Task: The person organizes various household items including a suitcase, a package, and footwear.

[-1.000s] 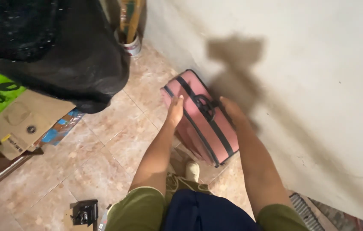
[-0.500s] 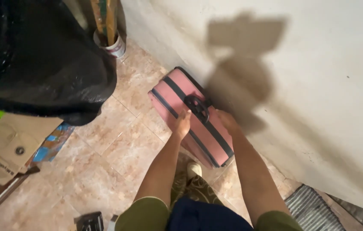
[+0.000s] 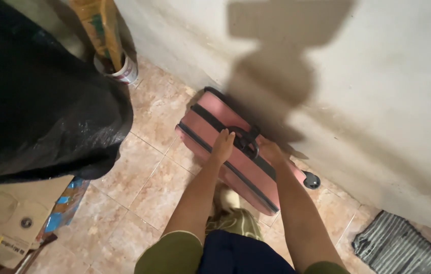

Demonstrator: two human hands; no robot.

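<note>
A pink suitcase (image 3: 210, 114) with black trim and a black carry handle (image 3: 246, 141) stands on its edge on the tiled floor, close to the white wall. My left hand (image 3: 223, 146) lies flat on its upper side, fingers together, just left of the handle. On the other side of the handle, next to the wall, my right hand (image 3: 271, 151) rests on the suitcase. A small black wheel (image 3: 311, 179) of the suitcase shows near the wall. Whether either hand grips it I cannot tell.
A big black plastic sack (image 3: 37, 101) fills the left. Behind it a white tin (image 3: 121, 71) holds a rolled bundle. Flattened cardboard (image 3: 12, 223) lies at lower left, a striped grey cloth (image 3: 398, 248) at lower right. My foot (image 3: 229, 199) is under the suitcase's near end.
The suitcase has shifted toward the wall and its wheel has come into sight. My left hand has slid up beside the handle. The view has swung right, showing the striped cloth.
</note>
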